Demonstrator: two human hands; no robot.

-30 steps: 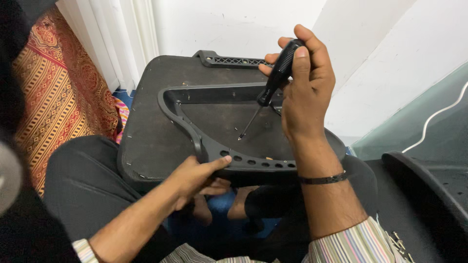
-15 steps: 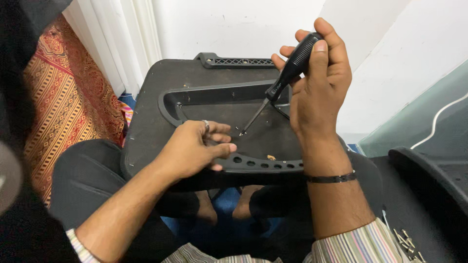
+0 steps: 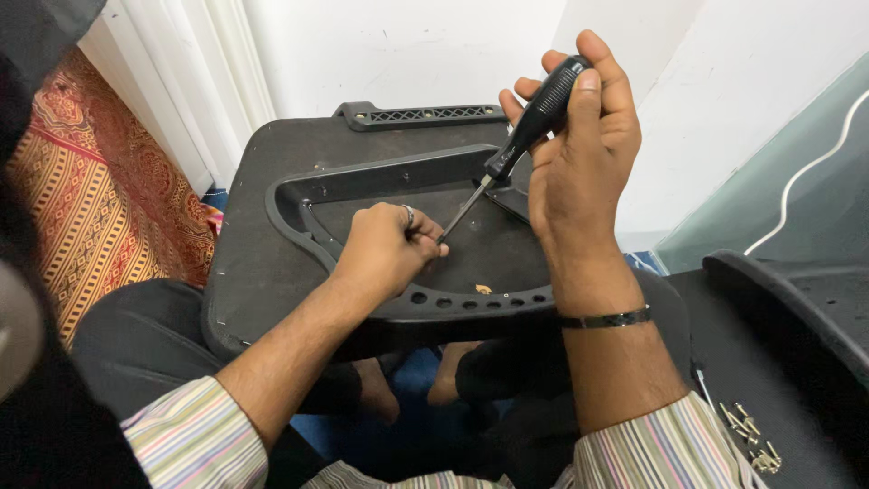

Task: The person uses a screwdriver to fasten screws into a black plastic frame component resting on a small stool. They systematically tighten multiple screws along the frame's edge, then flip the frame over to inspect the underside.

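A black plastic panel (image 3: 272,263) with a raised curved frame (image 3: 380,177) rests across my lap. My right hand (image 3: 579,172) grips the black handle of a screwdriver (image 3: 534,118), whose shaft slants down and left to the panel's recessed middle. My left hand (image 3: 385,249), wearing a ring, is closed at the screwdriver's tip, fingers pinched around it; whatever they pinch is hidden. A row of round holes (image 3: 475,302) runs along the frame's near edge, and a small tan bit (image 3: 484,290) lies just above it.
A second black plastic part (image 3: 787,344) sits at the right with several loose screws (image 3: 751,439) on it. A patterned orange cloth (image 3: 100,208) lies at the left. White walls and a white door frame stand behind the panel.
My left hand left the frame's near edge and moved up to the screwdriver tip, closing around it. My right hand with the screwdriver has shifted slightly.
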